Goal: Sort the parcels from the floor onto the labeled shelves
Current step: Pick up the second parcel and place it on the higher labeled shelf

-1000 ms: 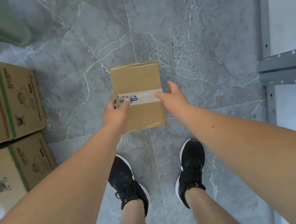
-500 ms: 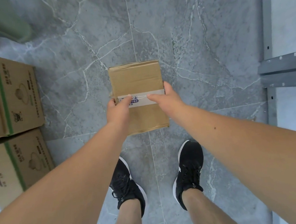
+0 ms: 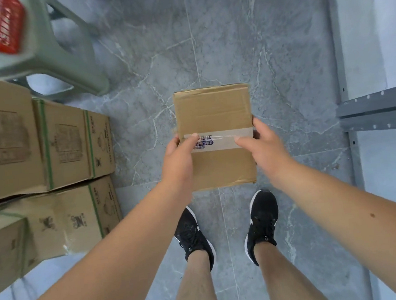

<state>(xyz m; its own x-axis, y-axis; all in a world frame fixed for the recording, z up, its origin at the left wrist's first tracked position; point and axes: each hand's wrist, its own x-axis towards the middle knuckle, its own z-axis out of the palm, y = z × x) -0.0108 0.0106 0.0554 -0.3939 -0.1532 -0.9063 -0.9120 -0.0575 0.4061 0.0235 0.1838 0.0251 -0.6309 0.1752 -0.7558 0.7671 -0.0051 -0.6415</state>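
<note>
Parcel: plain brown cardboard box [image 3: 212,114], dead centre of the view, held up over the grey marble-look floor [image 3: 241,35], sitting just ahead of the feet.
Tape: pale strip [image 3: 222,139] running straight across the top face, with some blue print and little handling icons on it, too small to read.
Left hand: left hand [image 3: 177,158] is on the parcel's 9 o'clock edge, thumb lying on top over the end of the tape, fingers wrapped under out of sight.
Right hand: right hand [image 3: 261,143] is on the 3 o'clock edge, thumb on top pointing in along the tape, fingers curled round the side.
Grip: both hands are clamped on the parcel, one per side, so it's pinched between them.
Tilt: top face looks pretty much level to the camera.
Shoes: black trainers with white soles, left shoe [image 3: 192,233] and right shoe [image 3: 263,218], at 6 o'clock from the parcel, flat on the floor.
Other boxes: stack of bigger printed cartons with green strapping [image 3: 64,142] over at 9 o'clock, well apart from the parcel.
Stool: pale green plastic stool [image 3: 65,56] at about 10 o'clock, with a red basket [image 3: 5,26] on it, blurry.
Shelf: grey metal shelving frame [image 3: 378,109] along the 3 o'clock side.
</note>
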